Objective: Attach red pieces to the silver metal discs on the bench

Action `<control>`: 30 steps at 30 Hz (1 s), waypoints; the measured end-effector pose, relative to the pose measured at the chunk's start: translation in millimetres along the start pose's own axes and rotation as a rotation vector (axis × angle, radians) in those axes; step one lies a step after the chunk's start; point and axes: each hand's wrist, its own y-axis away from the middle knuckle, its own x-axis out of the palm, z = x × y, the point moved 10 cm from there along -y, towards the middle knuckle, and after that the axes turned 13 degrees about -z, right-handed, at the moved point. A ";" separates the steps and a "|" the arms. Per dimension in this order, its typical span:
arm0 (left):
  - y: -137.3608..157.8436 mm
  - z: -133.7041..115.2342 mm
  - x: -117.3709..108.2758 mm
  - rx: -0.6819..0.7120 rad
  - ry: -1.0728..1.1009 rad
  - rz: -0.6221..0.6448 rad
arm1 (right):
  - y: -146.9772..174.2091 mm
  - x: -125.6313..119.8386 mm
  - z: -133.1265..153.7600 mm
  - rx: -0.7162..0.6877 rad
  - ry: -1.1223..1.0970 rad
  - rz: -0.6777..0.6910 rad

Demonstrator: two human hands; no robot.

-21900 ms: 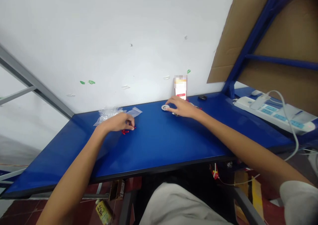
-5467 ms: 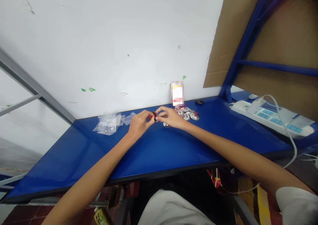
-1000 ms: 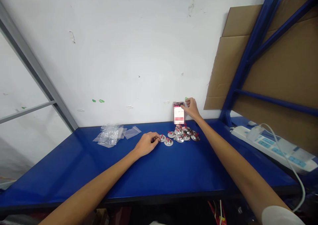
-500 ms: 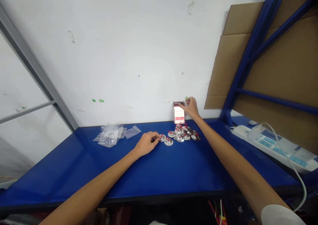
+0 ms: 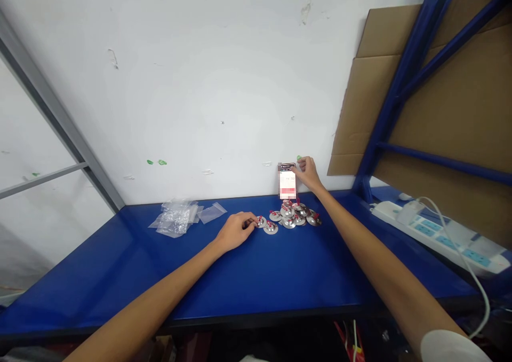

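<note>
Small metal finger cymbals (image 5: 288, 222) with red cords lie in a loose heap on the blue table. My left hand (image 5: 236, 230) rests at the heap's left side, fingers curled and closed, their tips at the rim of the leftmost cymbal (image 5: 261, 222). Behind the heap a phone (image 5: 287, 183) stands upright against the wall, its lit screen partly blurred out. One digit of my right hand (image 5: 308, 174) reaches to the upper right of that screen. The other fingers are bent and apart from it, with nothing seen in them.
Clear plastic bags (image 5: 178, 217) lie piled on the left of the blue table (image 5: 224, 282). To the right, a white power strip (image 5: 444, 236) has a plug and a white cable (image 5: 474, 282). Cardboard (image 5: 360, 90) and a blue metal frame (image 5: 390, 117) stand on that side.
The digit of my right hand on the phone has shifted slightly to the right across the screen. My left hand stays at the cymbal. The view has moved a little.
</note>
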 end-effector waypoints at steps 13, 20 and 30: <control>-0.2 -2.4 -1.2 0.002 0.011 0.001 | -0.3 1.9 -5.7 0.045 -0.045 0.048; 0.2 0.0 0.2 -0.002 0.014 0.003 | 0.9 0.7 -0.9 0.006 -0.028 0.033; 0.5 3.4 1.0 -0.001 -0.002 -0.005 | 3.8 1.1 15.7 0.007 0.136 -0.076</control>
